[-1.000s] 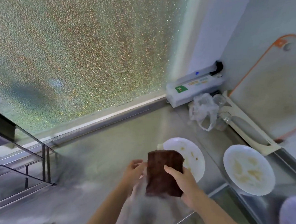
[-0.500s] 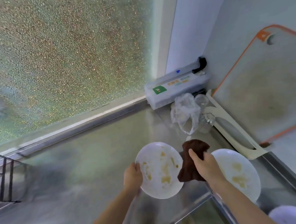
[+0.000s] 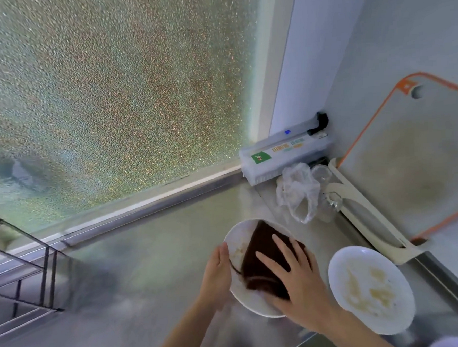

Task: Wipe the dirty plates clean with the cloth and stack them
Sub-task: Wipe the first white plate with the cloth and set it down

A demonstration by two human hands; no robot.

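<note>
Right hand (image 3: 300,284) flat on brown cloth (image 3: 265,254), left hand (image 3: 216,274) gripping plate (image 3: 236,253)

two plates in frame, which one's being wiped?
The left plate: the right hand presses the brown cloth flat on it while the left hand steadies its rim. The right plate lies untouched, still smeared.

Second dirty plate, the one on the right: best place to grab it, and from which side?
Likely the near rim of the dirty plate, coming from the person's side. It lies flat on the counter; food smears cover the middle, and the cutting board's stand crowds the far edge.
</note>
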